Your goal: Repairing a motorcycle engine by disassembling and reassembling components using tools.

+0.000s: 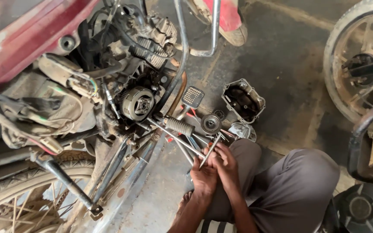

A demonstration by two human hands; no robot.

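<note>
1. Together, the left hand (203, 174) and right hand (226, 162) clasp one thin metal rod (210, 149).
2. Its long axis slants up and rightward from them.
3. Beyond the fingertips: footpeg (179, 126), round hub part (211, 124), open engine cover (243, 100), near the right hand.

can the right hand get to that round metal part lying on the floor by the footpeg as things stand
Probably yes: the round metal part lies uncovered just ahead of the right hand, though both hands grip a long metal rod.
</note>
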